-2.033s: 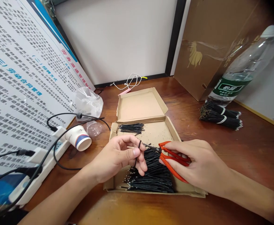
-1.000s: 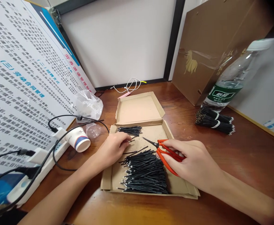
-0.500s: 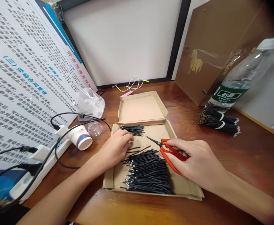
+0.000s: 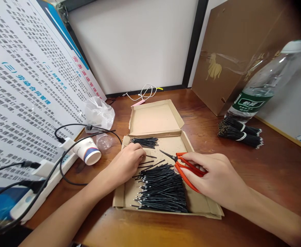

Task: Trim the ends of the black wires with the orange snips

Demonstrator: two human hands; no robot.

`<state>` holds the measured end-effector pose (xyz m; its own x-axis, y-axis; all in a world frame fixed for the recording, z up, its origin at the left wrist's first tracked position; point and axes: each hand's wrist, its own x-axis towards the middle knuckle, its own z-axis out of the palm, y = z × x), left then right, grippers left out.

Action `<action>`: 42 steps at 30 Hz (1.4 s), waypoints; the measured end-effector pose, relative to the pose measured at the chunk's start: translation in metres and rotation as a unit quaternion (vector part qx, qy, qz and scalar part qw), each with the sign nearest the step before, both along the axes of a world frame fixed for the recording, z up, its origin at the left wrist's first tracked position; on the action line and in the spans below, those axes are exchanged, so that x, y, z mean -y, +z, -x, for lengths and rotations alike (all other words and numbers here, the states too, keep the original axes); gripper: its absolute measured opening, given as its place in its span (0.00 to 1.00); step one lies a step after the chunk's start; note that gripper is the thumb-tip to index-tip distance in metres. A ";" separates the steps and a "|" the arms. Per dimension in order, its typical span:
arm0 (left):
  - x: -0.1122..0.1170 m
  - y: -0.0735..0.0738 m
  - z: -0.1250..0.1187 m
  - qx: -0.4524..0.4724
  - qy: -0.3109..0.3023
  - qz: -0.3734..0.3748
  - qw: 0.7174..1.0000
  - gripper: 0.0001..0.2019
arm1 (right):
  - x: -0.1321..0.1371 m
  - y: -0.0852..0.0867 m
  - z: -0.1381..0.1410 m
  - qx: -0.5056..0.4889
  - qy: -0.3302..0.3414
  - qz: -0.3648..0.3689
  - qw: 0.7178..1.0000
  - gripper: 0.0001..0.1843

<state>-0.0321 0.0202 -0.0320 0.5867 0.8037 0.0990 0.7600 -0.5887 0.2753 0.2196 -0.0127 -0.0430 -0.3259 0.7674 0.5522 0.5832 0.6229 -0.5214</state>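
My right hand [image 4: 212, 171] is closed on the red handles of a pair of scissors [image 4: 188, 166], whose narrow dark blades point left over the cardboard box. Fingers pinched, my left hand [image 4: 130, 157] is at the box's left side, with a short black wire [image 4: 151, 156] sticking out to the right from its fingertips. Below lies a big heap of cut black wires [image 4: 163, 188] with pale ends, a few loose ones at its upper edge. A smaller pile of black wires [image 4: 145, 142] rests behind my left hand, partly hidden by it.
The shallow cardboard box [image 4: 204, 207] has its lid [image 4: 155, 118] folded back. Tied wire bundles [image 4: 250, 137] and a water bottle [image 4: 253, 99] stand right. At left are a paper cup [image 4: 88, 152], a plastic bag [image 4: 100, 113] and a power strip [image 4: 24, 204] with cables.
A black wire now shows beyond my left fingertips, where none stuck out so plainly before. My right hand and the scissors have hardly moved.
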 end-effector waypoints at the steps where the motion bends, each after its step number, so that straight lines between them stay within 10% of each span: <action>1: 0.000 0.000 0.000 -0.002 0.004 0.001 1.000 0.10 | 0.000 0.000 0.000 0.000 0.000 -0.001 1.000 0.07; 23: 0.003 0.000 0.001 -0.091 0.048 -0.005 0.995 0.08 | 0.001 -0.009 -0.002 0.015 0.010 -0.002 1.000 0.07; 35: 0.008 0.015 -0.009 0.196 0.065 0.089 0.974 0.03 | 0.000 -0.004 0.000 0.011 0.006 -0.015 1.000 0.07; 42: 0.019 0.017 -0.015 0.202 0.016 0.128 0.971 0.09 | 0.000 -0.002 -0.001 0.011 0.011 -0.008 1.000 0.07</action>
